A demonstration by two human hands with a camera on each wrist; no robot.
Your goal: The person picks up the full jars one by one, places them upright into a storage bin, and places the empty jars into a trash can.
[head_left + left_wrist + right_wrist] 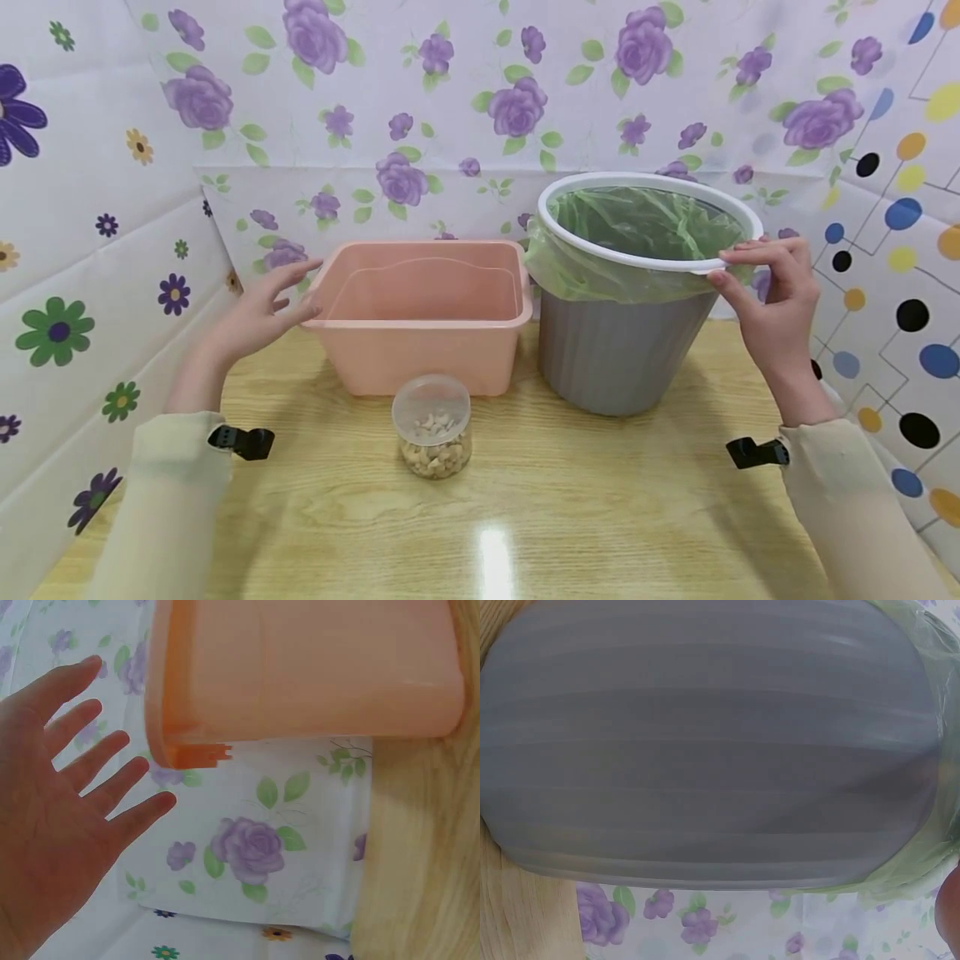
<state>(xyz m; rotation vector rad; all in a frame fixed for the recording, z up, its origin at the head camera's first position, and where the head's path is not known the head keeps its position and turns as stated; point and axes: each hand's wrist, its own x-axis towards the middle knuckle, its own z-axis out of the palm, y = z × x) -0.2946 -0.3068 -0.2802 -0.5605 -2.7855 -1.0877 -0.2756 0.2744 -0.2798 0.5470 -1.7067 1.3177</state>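
Flowery walls stand around our wooden table [570, 508]. We pinch the white rim of the grey bin [615, 350] with our right hand [772, 308]; it stands at the back right. Our left hand [258, 317], fingers spread, nears the pink tub [420, 333]. Next we likely steady both. The bin has a green bag.

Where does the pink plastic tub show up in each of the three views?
Head: the pink tub stands at centre on the wooden table, left of the grey bin; the left hand is at its left rim.
Left wrist: the tub fills the top, with open fingers to its left.
Right wrist: not in it; only the grey bin shows.
Shared landmark: the purple-rose backdrop.
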